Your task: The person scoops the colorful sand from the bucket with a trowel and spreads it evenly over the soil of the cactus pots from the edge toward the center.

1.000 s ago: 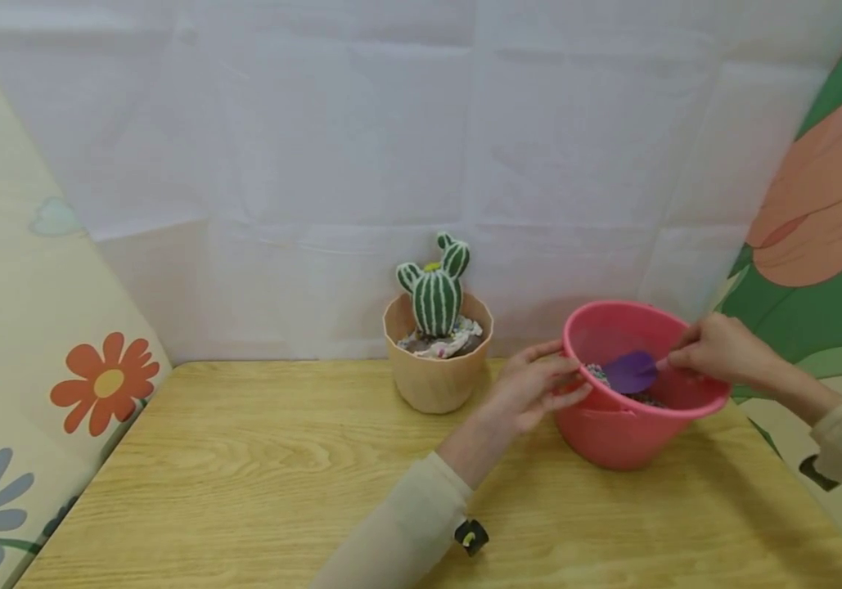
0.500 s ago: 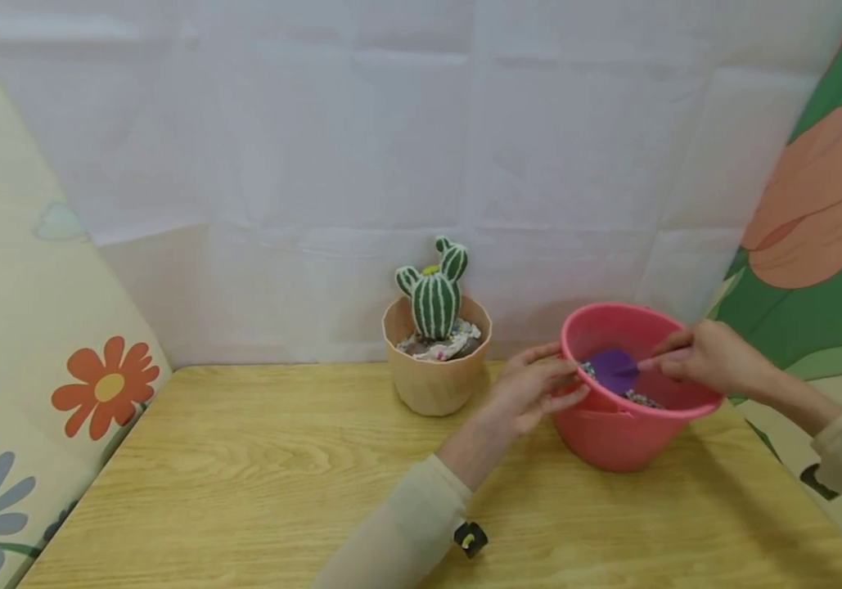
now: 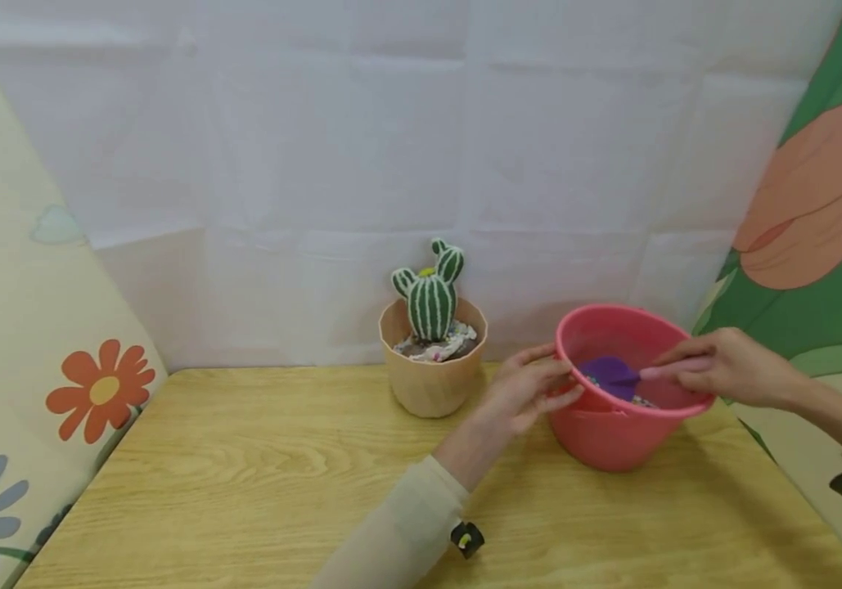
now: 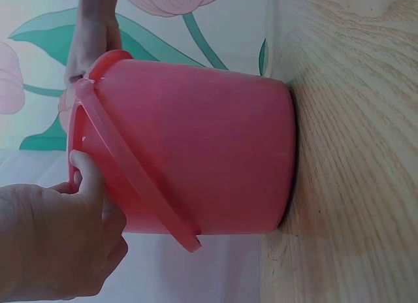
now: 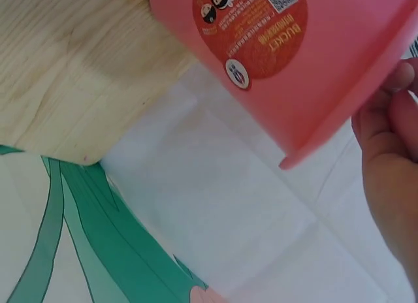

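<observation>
A pink bucket [image 3: 597,442] stands toward the right side of the table, and my left hand [image 3: 520,397] grips its left rim. Close up in the left wrist view, the thumb hooks over that rim [image 4: 75,140] beside the hanging bucket handle [image 4: 140,175]. My right hand [image 3: 748,368] reaches over the far right rim and holds a toy shovel by its light pink handle [image 3: 678,368]. The purple shovel blade [image 3: 608,376] is down inside the bucket, among small multicoloured grains [image 3: 643,402]. In the right wrist view the shovel is hidden behind the bucket wall [image 5: 339,61].
Left of the bucket stands a tan pot [image 3: 431,388] with a green-and-white knitted cactus [image 3: 431,307] and pale material round its base. The wooden table [image 3: 258,483] ends at a white cloth backdrop [image 3: 303,164]. Floral panels flank both sides.
The shovel blade has moved left and a little lower inside the bucket. Its pink handle now shows more and lies flatter. My left hand keeps its grip on the rim.
</observation>
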Motion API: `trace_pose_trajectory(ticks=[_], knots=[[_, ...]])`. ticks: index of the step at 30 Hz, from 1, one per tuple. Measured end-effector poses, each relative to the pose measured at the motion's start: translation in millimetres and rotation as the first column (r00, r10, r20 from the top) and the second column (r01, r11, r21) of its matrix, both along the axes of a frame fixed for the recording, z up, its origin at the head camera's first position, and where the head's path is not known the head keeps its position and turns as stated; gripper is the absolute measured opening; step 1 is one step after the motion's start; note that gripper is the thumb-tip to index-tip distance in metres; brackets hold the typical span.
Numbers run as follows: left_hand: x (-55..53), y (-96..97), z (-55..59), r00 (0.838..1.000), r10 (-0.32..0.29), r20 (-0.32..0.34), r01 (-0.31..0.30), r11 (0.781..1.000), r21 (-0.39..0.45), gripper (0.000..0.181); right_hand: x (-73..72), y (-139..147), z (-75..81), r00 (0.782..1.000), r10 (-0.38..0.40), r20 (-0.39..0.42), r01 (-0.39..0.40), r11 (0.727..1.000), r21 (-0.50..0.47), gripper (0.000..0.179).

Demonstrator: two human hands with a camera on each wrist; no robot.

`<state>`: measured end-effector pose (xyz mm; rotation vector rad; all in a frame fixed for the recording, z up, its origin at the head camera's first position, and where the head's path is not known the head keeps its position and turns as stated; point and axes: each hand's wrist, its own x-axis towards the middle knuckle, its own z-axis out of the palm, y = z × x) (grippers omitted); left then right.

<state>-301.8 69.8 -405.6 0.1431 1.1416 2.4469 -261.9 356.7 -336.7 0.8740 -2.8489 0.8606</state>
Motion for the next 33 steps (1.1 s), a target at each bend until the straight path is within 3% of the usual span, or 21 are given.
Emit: trace_pose_trajectory(ticks=[4,8,11,17,20,27,33], knots=[[-2.1,-0.9,-0.5,1.0,0.004,-0.005,-0.004,1.0,0.004,0.046,0.5,1,5.3,0.996,0.036,-0.084,-0.035,0.999,0.011,0.024],[-2.8,-1.1,-0.3,1.0,0.002,-0.007,-0.002,1.0,0.006,0.048,-3.5,-4,4.6,0.981,0.015,-0.192,-0.006,0.999,0.049,0.021],[-2.1,-1.0,0.0,1.0,0.0,-0.004,0.0,1.0,0.006,0.048,-8.0,-7,0.4,0.977,0.001,-0.214,0.019,0.995,0.095,0.019],[-0.5,-0.7,0.6,1.0,-0.004,-0.006,0.004,1.0,0.012,0.047,-18.0,-12,-13.7,0.947,0.085,-0.309,-0.019,0.977,0.211,0.02],[-0.2,-0.3,0.6,1.0,-0.005,-0.009,0.005,1.0,0.01,0.044,-19.6,-15,-16.9,0.95,0.094,-0.297,-0.036,0.98,0.196,0.02],[0.3,0.0,0.1,1.0,0.001,-0.005,-0.001,1.0,0.007,0.042,-19.8,-18,-17.1,0.977,0.104,-0.187,-0.079,0.988,0.135,0.016],[0.4,0.5,0.1,1.0,0.011,0.001,-0.011,1.0,0.011,0.047,-17.1,-9,-15.2,0.962,0.186,-0.2,-0.171,0.981,0.091,0.022]])
